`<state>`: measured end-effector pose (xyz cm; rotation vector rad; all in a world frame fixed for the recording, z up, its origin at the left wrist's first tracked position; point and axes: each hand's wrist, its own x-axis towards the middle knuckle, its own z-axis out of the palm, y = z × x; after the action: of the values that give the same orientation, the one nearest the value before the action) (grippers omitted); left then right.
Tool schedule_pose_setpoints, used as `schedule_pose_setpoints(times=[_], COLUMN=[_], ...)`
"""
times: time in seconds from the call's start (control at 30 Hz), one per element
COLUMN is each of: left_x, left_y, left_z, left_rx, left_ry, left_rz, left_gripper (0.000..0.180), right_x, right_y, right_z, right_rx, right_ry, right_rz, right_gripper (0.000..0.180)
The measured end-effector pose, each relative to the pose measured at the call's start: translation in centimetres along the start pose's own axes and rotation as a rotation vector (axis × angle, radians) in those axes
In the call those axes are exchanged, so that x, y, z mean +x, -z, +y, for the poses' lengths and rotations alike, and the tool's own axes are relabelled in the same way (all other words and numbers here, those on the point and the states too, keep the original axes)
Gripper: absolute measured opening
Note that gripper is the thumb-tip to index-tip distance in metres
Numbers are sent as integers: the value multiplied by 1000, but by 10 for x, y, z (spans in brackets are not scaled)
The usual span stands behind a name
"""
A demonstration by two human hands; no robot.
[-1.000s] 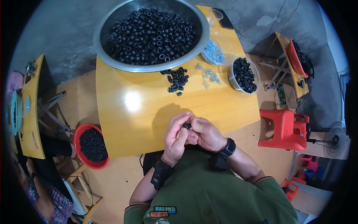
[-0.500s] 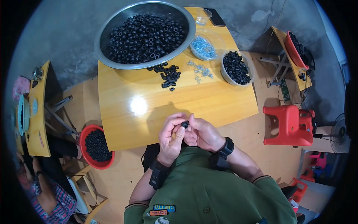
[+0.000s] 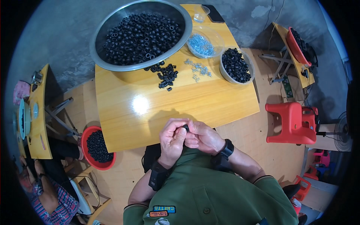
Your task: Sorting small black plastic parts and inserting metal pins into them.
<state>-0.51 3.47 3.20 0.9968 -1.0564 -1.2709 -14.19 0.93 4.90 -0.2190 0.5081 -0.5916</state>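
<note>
L hand (image 3: 171,142) + R hand (image 3: 205,137) clamped on blk part (image 3: 185,128) nr yellow tbl (image 3: 120,120), grey wall (image 3: 60,45) behind

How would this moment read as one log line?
left hand: holding small black piece | right hand: at same piece | table: metal bowl, loose black pieces

1 glare spot on table (image 3: 120,123), soft shadows, bent edges
</note>
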Motion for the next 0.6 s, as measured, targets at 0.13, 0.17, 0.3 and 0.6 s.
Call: schedule_pose_setpoints(times=[0.13,0.17,0.3,0.6], left_x=[-6,-8,-5,-70], left_y=[1,0,7,158], left_z=[-2,-1,-3,32], left_rx=[-108,-256,-338,-386], left_ry=[60,169,155,-269], left_rz=[27,63,45,804], left_gripper=[13,14,17,25], right_x=[4,5,8,17], right_y=[-1,-2,-10,-20], right_z=[3,4,0,-9], right_rx=[-4,-1,-120,-423], right_ry=[3,-11,-7,25], right_rz=[18,40,140,152], right_gripper=[31,30,38,29])
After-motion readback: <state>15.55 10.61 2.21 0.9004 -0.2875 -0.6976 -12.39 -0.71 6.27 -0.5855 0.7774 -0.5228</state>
